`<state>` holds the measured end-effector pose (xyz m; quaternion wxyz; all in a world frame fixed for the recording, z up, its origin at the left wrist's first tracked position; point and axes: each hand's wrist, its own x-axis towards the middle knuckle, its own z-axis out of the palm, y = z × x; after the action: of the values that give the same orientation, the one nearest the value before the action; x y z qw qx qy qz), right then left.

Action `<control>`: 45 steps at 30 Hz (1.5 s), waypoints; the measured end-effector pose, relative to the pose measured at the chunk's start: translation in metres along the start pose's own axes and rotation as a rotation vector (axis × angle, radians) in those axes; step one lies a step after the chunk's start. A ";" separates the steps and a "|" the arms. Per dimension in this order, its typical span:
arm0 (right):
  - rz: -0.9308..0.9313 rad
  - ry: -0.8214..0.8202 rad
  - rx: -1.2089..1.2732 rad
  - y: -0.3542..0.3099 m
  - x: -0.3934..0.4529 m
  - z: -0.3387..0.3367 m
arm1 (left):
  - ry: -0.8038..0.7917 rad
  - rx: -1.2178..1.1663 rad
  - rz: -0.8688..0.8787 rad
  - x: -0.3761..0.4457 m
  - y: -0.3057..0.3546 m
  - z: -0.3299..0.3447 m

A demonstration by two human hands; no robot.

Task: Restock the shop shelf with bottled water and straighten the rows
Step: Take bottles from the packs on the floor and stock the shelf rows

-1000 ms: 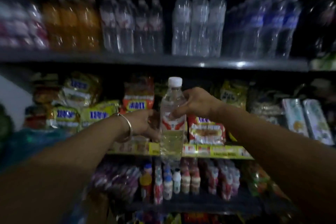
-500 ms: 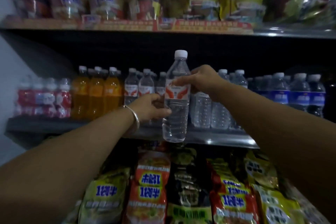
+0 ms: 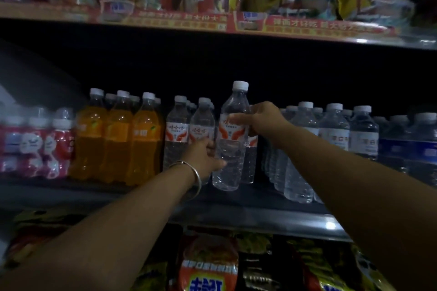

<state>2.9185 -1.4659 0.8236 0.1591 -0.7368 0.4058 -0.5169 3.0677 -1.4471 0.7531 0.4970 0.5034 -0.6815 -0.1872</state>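
the red shelf strip (image 3: 307,25) seems to read "弹面才好吃"; the bottle labels are too blurred.

A single wide-angle view from the person's head looks forward and slightly up into a shop shelf (image 3: 248,217) at arm's reach. The bottle rows run across the frame from nine to three o'clock, an upper shelf (image 3: 165,21) edge crosses at twelve, and snack packets (image 3: 208,267) fill six. Both forearms enter from the lower corners, converging toward centre.
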 end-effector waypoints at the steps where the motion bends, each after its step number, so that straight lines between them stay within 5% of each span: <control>1: 0.017 -0.001 0.007 0.006 0.004 0.005 | 0.002 0.005 -0.007 0.005 -0.006 0.002; 22: 0.259 -0.068 -0.110 0.030 0.018 0.043 | 0.187 0.238 0.041 0.031 -0.031 0.025; 31: 0.232 0.010 -0.150 0.042 0.021 0.053 | 0.308 0.435 0.119 0.045 -0.040 0.034; 45: 0.061 -0.020 -0.286 0.058 -0.007 0.045 | 0.264 0.523 0.073 0.032 -0.028 0.038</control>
<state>2.9318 -1.5051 0.7626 0.0722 -0.7442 0.4961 -0.4414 3.0490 -1.4957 0.7314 0.4410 0.6096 -0.6539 0.0800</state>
